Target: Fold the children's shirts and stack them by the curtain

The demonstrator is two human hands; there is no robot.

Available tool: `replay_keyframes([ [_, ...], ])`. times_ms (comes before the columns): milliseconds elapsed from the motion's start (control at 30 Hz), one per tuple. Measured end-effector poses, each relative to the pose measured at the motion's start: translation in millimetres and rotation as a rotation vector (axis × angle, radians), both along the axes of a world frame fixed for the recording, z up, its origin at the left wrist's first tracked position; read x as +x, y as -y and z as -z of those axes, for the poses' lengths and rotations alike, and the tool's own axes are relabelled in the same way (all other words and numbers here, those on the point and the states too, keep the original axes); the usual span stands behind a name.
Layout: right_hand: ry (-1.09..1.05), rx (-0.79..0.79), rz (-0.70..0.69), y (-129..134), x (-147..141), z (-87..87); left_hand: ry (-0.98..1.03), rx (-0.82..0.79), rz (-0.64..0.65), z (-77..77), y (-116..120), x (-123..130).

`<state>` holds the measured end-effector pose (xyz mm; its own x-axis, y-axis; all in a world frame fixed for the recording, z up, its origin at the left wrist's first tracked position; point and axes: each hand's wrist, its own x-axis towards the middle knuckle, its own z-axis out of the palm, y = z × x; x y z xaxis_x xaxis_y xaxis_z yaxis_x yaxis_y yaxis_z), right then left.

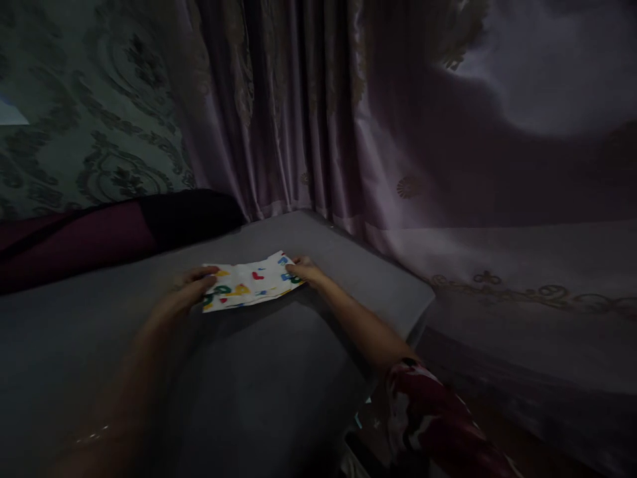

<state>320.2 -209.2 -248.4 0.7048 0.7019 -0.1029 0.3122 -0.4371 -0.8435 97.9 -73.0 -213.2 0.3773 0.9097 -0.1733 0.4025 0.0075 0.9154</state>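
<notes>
A white folded cloth [253, 282] with red, blue, green and yellow prints is stretched between my two hands, low over a grey padded surface [279, 358]. My left hand [192, 289] pinches its left end, thumb and fingers closed on it. At the right end, my right hand [304, 269] grips the cloth with the thumb on top. The cloth looks layered along its lower edge. Whether it touches the grey surface is hard to tell in the dim light.
A dark red and black long bundle [119, 229] lies along the back left edge. Pinkish curtains [388, 159] hang behind and to the right. Patterned wallpaper [99, 99] covers the left wall. The grey surface's corner [428, 299] is at the right.
</notes>
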Motion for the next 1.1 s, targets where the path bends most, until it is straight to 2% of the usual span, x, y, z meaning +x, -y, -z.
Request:
replay_keyframes([
  [33,-0.006,0.000,0.025,12,16,-2.7,0.061,-0.057,0.003,1.4,9,17],
  [133,-0.012,-0.003,0.108,48,63,-10.8,0.249,-0.170,0.119,10.1,38,67],
  [267,0.013,-0.025,0.202,89,115,-21.1,0.321,-0.280,0.268,25.0,74,125],
  [367,0.051,-0.040,0.245,108,145,-26.6,0.397,-0.340,0.340,34.1,96,158],
  [500,0.136,-0.070,0.257,119,181,-27.8,0.440,-0.387,0.364,45.3,116,194],
  [600,0.215,-0.108,0.239,121,202,-25.4,0.494,-0.419,0.373,55.3,128,211],
  [733,0.320,-0.194,0.205,124,218,-20.8,0.488,-0.467,0.370,68.8,141,220],
  [900,0.442,-0.317,0.179,129,218,-9.2,0.396,-0.457,0.378,81.1,152,220],
  [1100,0.525,-0.428,0.222,133,210,11.0,0.351,-0.398,0.341,91.9,150,226],
])
